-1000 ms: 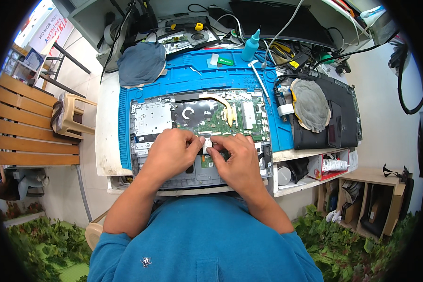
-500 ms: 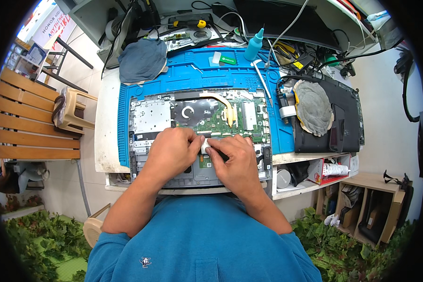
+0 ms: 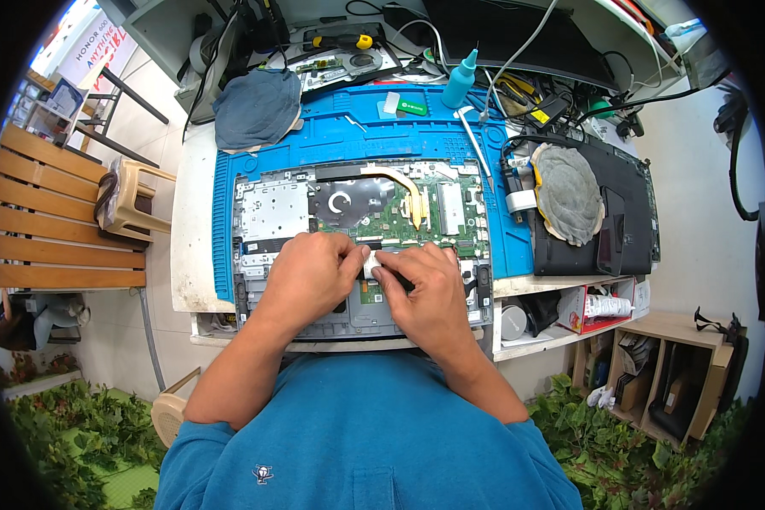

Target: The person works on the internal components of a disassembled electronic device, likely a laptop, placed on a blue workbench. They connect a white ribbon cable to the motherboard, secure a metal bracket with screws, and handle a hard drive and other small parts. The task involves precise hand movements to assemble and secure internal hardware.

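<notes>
An opened laptop base [image 3: 272, 208] lies in front of me with its green circuit board [image 3: 382, 223] and copper-coloured heat pipe [image 3: 416, 202] exposed. Over its near middle part, my left hand [image 3: 313, 276] is closed, thumb and index fingertip pinched at a small white strip [image 3: 371, 266]. My right hand [image 3: 425, 285] grips the same strip from the right, its thumb and fingers curled together. The strip looks like a flat ribbon cable, but the fingers hide its ends. Just below the fingertips is the grey touchpad area [image 3: 374, 314].
A blue repair mat [image 3: 331, 136] lies under the laptop. Grey cloth pads [image 3: 259, 110] sit at the far left and on a black laptop [image 3: 629, 212] at the right. A teal bottle [image 3: 459, 82], a yellow-black tool [image 3: 342, 42] and tangled cables stand behind.
</notes>
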`<state>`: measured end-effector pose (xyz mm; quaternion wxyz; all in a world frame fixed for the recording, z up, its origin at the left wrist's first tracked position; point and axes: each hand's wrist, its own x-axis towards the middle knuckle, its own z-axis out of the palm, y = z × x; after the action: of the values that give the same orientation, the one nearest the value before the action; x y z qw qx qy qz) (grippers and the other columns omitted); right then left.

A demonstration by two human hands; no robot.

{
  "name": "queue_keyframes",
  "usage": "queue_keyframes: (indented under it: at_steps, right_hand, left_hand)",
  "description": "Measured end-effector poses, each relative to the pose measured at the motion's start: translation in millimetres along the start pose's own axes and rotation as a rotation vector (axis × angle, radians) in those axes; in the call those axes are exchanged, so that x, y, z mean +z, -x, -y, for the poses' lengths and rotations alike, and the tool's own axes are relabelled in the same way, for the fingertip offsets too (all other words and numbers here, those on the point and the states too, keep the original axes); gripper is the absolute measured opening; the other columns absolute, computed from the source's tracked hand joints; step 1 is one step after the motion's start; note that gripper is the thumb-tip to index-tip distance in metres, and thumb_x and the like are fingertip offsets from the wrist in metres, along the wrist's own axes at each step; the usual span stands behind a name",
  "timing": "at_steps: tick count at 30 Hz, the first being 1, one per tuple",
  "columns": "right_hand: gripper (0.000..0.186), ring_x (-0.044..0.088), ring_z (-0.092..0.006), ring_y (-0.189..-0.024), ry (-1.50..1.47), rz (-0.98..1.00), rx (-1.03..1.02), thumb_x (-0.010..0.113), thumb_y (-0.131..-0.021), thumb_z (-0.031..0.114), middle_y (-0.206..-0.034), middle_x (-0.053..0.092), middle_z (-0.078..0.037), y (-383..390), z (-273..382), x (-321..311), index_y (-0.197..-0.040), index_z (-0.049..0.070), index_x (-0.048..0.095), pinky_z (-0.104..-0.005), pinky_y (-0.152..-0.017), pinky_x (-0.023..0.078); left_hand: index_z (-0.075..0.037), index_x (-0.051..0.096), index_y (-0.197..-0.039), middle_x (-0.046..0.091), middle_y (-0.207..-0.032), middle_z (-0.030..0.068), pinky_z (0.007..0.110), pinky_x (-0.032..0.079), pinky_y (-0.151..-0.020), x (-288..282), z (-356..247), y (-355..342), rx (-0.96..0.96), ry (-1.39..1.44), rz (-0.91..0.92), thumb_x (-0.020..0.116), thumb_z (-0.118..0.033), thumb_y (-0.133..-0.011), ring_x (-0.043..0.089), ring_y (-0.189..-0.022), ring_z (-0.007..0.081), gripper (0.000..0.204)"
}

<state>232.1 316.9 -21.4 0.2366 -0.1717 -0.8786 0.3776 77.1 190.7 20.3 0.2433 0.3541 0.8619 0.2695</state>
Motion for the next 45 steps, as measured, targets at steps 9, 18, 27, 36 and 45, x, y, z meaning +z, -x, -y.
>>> queue_keyframes:
  at_steps: [9, 18, 27, 36, 45]
  right_hand:
    - [0.018, 0.069, -0.0309, -0.091, -0.039, -0.013, 0.012, 0.083, -0.095, 0.008, -0.099, 0.081, -0.010, -0.2, 2.4, -1.1, -0.112, 0.002, 0.084, -0.0448, -0.085, 0.047]
    - [0.014, 0.071, -0.0306, -0.093, -0.029, -0.071, 0.026, 0.083, -0.096, 0.008, -0.104, 0.085, -0.011, -5.3, 3.6, 2.3, -0.109, 0.004, 0.085, -0.0438, -0.088, 0.049]
    - [0.017, 0.073, -0.0267, -0.087, -0.087, -0.111, 0.159, 0.082, -0.095, 0.007, -0.094, 0.081, -0.009, -10.0, 6.4, 7.3, -0.111, 0.004, 0.075, -0.0434, -0.089, 0.045]
    - [0.017, 0.072, -0.0255, -0.079, -0.029, -0.124, 0.136, 0.083, -0.093, 0.007, -0.088, 0.079, -0.006, -13.3, 5.1, 9.4, -0.103, 0.006, 0.069, -0.0434, -0.085, 0.041]
    - [0.020, 0.069, -0.0269, -0.076, -0.018, -0.119, 0.126, 0.084, -0.092, 0.007, -0.082, 0.073, -0.005, -14.0, 3.2, 10.2, -0.097, 0.008, 0.065, -0.0440, -0.083, 0.040]
  left_hand:
    - [0.001, 0.082, -0.092, 0.072, -0.071, 0.0233, 0.049, 0.054, -0.065, 1.8, 4.4, 0.8, 0.028, 0.005, -0.015, 0.078, -0.033, -0.105, 0.071, -0.064, 0.0406, 0.037]
    - [0.000, 0.081, -0.093, 0.072, -0.072, 0.0245, 0.052, 0.055, -0.067, 5.1, 6.3, 3.0, 0.037, -0.004, -0.047, 0.077, -0.035, -0.106, 0.072, -0.069, 0.0448, 0.037]
    - [-0.002, 0.081, -0.092, 0.072, -0.074, 0.0249, 0.053, 0.055, -0.066, 5.5, 4.5, 5.1, 0.043, -0.018, -0.057, 0.076, -0.035, -0.106, 0.071, -0.070, 0.0472, 0.037]
    - [-0.002, 0.079, -0.090, 0.071, -0.073, 0.0244, 0.054, 0.054, -0.065, 8.9, 8.0, 5.4, 0.078, -0.027, -0.085, 0.075, -0.034, -0.107, 0.071, -0.069, 0.0476, 0.036]
    - [-0.002, 0.082, -0.094, 0.073, -0.074, 0.0245, 0.054, 0.055, -0.066, 12.5, 8.2, 5.3, 0.061, -0.038, -0.108, 0.076, -0.032, -0.107, 0.073, -0.070, 0.0471, 0.033]
